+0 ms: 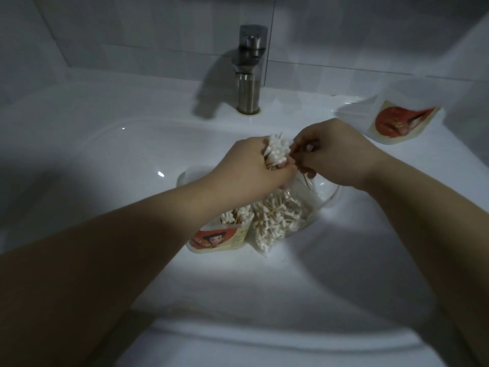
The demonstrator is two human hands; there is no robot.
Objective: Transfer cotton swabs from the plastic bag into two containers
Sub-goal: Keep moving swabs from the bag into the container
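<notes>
Cotton swabs (276,152) are held as a tight bundle in front of the faucet (250,72), above the basin of the sink (105,144). The white tips are turned up toward the faucet and the sticks run down into the palm. The bundle is gripped by the left hand (259,168), whose fingers are curled round the sticks. The right hand (336,154) is set against the bundle's right side, its fingertips curled and seemingly pinching a few swabs at the edge, though how many cannot be made out. Farther from the faucet than both hands, the plastic bag (275,223) lies in the basin with many swabs inside. A labelled container (219,239), partly filled with upright swabs, stands against the bag. A clear container (332,196) is seen beneath the right wrist. A clear piece with a red label (397,120) lies on the ledge, well right of the faucet. The labelled container is judged to lie below the left hand and nearer the person, so the bundle's long axis would best be kept upright for lowering.
</notes>
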